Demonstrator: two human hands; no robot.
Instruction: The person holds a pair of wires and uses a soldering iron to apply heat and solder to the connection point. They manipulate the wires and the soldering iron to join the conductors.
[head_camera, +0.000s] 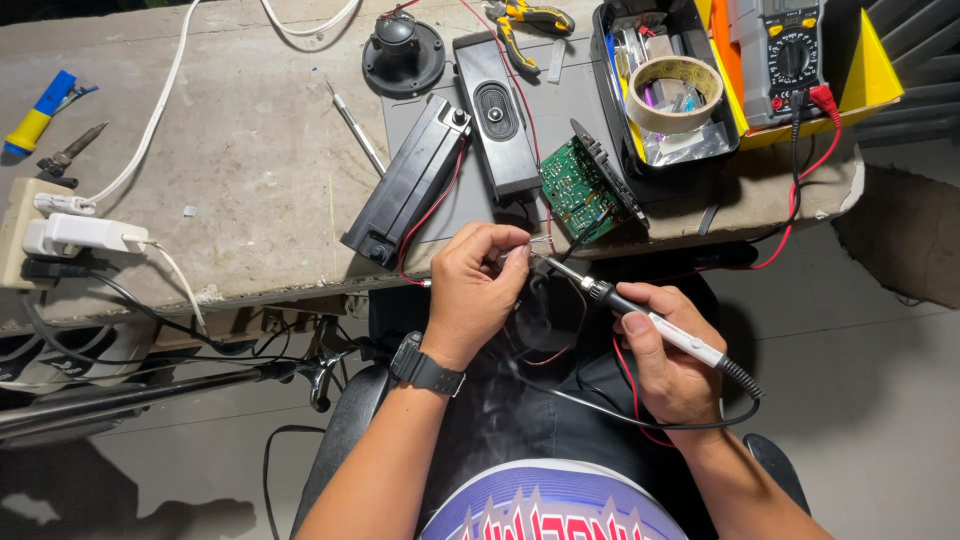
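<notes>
The left hand (470, 290) is curled, and its fingers (505, 262) are pinched tight on thin wire ends (537, 248) just below the edge of the grey stone counter (250, 150). A black watch sits on that wrist. The right hand (670, 365) is closed around the white handle of a soldering iron with a black grip (640, 315). The iron's metal tip points up and left and meets the wire ends by the left fingers. A little smoke hangs below that spot. A black cord runs from the back of the iron and loops under the hands.

Just above the hands, a green circuit board (578, 188) leans at the counter's edge. A long black box with a red wire (410, 182) lies tilted to its left. A black speaker bar (495, 112) lies between them, farther back. A roll of tan tape (673, 92) sits in a black tray at the back right. A yellow meter with a dial (792, 52) is beside it. A white power strip with plugs (60, 232) is far off on the left edge.
</notes>
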